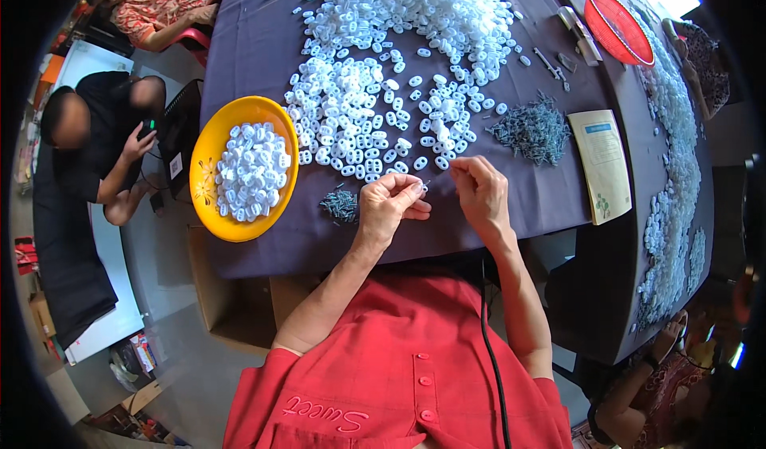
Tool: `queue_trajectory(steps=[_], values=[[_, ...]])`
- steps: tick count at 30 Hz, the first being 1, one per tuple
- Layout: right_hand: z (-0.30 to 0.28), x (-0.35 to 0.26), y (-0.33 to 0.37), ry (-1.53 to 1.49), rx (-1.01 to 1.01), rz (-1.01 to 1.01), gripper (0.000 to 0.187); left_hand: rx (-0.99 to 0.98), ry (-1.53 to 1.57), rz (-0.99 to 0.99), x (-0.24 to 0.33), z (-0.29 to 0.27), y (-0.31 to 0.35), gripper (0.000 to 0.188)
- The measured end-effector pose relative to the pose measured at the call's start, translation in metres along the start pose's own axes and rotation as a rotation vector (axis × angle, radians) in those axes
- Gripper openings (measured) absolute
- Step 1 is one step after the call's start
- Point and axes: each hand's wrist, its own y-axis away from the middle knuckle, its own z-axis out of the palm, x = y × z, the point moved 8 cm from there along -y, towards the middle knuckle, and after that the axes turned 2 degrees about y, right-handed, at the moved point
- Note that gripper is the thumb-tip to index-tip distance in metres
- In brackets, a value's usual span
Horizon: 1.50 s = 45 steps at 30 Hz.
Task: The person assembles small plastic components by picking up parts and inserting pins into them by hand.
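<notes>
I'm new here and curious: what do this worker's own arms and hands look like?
The left hand and right hand show no gloves. Short red sleeves leave the forearms bare, without visible watch or bracelet. A black cable hangs down the red shirt.

Along the near edge of the surface (535, 202), a sideways path runs from the right hand (481, 196) to the booklet (600, 166). White pieces (335, 114) block the way ahead; small dark pieces (341, 206) and a yellow bowl (204, 150) bound the left hand (388, 208).
</notes>
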Motion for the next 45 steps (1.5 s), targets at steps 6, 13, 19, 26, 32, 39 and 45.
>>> queue_trajectory(steps=[6,13,19,26,32,39,45], values=[[0.013,-0.02,-0.01,0.482,0.113,-0.195,0.01,0.015,-0.04,0.004,-0.001,-0.007,-0.001,0.01],[0.023,-0.023,-0.006,0.545,0.053,-0.253,0.013,0.016,-0.068,0.008,0.0,-0.005,0.001,0.011],[0.005,-0.027,-0.001,0.242,0.066,-0.262,0.01,0.004,-0.073,0.018,0.003,-0.001,0.003,0.012],[0.007,0.012,0.011,-0.391,-0.134,0.154,0.013,-0.003,-0.055,0.021,0.008,0.009,0.006,0.012],[0.008,0.021,0.012,-0.453,-0.133,0.122,0.015,-0.005,-0.063,0.045,0.01,0.014,0.007,0.012],[0.01,0.012,0.013,-0.731,-0.126,0.147,0.014,-0.001,-0.109,0.073,0.012,0.012,0.005,0.012],[0.016,0.007,0.017,-0.698,-0.099,0.151,0.015,-0.009,-0.151,0.095,0.014,0.012,0.006,0.012]])
